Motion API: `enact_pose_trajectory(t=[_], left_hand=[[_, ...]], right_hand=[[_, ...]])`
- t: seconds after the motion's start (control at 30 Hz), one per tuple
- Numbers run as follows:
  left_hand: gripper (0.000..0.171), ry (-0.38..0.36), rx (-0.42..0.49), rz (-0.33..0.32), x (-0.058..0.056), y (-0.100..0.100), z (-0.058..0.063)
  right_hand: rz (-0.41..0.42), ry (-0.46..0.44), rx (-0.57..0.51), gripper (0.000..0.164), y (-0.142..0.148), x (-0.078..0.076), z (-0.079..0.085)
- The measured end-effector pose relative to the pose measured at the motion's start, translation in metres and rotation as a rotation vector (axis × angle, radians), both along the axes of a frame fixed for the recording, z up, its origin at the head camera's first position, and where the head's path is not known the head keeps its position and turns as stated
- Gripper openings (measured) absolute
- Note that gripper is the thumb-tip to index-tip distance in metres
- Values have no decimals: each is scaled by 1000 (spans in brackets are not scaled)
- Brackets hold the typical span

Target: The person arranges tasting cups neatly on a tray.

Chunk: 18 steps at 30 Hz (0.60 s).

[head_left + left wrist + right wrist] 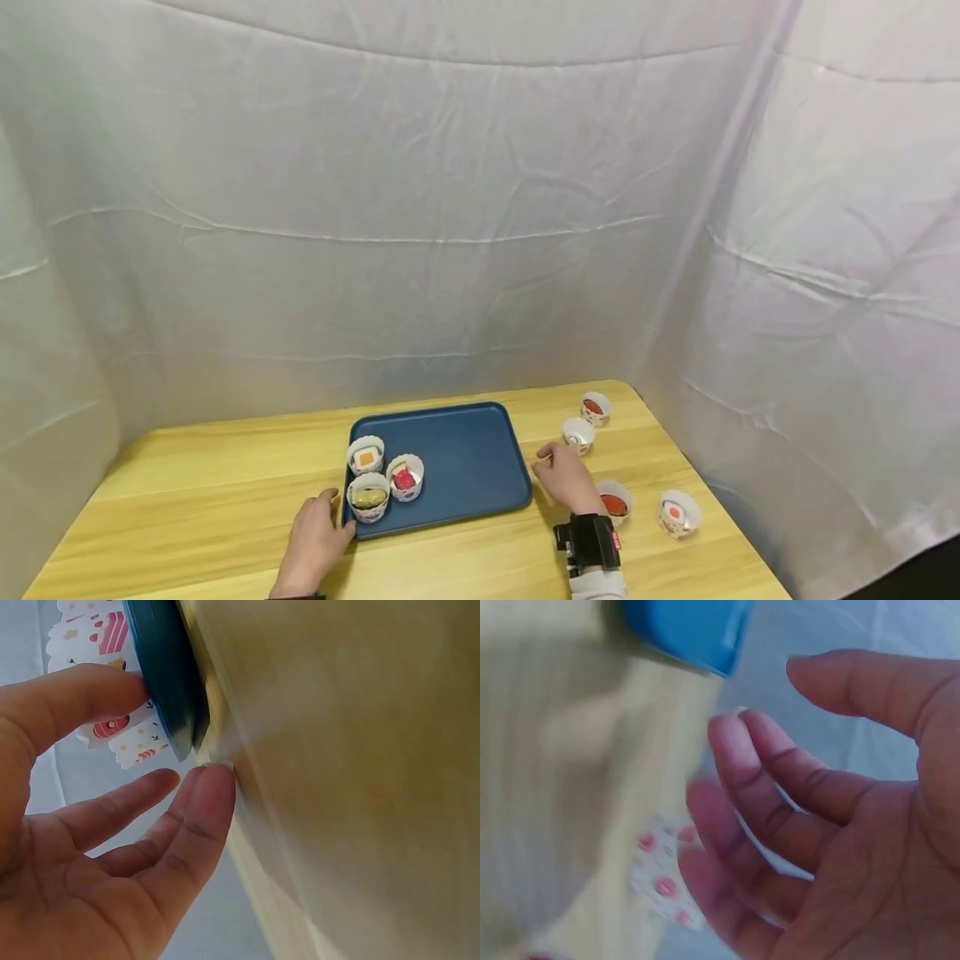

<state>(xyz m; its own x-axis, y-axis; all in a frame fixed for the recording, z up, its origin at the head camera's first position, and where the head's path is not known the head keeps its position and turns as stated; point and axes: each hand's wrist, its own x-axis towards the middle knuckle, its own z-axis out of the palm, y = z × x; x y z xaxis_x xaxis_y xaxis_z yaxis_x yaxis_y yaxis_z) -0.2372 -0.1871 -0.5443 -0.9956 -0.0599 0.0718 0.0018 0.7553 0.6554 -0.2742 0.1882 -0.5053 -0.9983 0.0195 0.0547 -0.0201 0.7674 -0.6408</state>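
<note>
My left hand [311, 533] is at the front left corner of a blue tray [472, 458]. In the left wrist view its thumb [97, 690] lies at the tray's rim, the other fingers loosely bent with nothing in them. Three patterned paper cups stand on the tray's left end: one with a white and orange piece [366, 458], one with a yellow piece [367, 498], one with a pink piece [404, 477]. Just right of the tray, my right hand [564, 479] is relaxed and holds nothing. A white paper cup [578, 433] stands close beyond its fingers.
On the table's right side stand more paper cups: one with red filling [595, 408] at the back, another with red filling [615, 504] beside the right wrist, and one with a white and red piece [678, 512]. Grey cloth [412, 208] hangs behind the wooden table [210, 500].
</note>
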Motion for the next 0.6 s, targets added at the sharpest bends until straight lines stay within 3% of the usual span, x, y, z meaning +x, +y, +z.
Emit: enact_pose_trajectory(t=[0.13, 0.27, 0.6], left_hand=[[56, -20, 0, -8, -2, 4, 2], [54, -65, -14, -13, -5, 9, 5], [54, -101, 6, -10, -4, 13, 7]], right_hand=[[-81, 56, 89, 27, 9, 5, 17], [-129, 30, 114, 38, 22, 9, 27], [-143, -116, 133, 78, 52, 20, 19]])
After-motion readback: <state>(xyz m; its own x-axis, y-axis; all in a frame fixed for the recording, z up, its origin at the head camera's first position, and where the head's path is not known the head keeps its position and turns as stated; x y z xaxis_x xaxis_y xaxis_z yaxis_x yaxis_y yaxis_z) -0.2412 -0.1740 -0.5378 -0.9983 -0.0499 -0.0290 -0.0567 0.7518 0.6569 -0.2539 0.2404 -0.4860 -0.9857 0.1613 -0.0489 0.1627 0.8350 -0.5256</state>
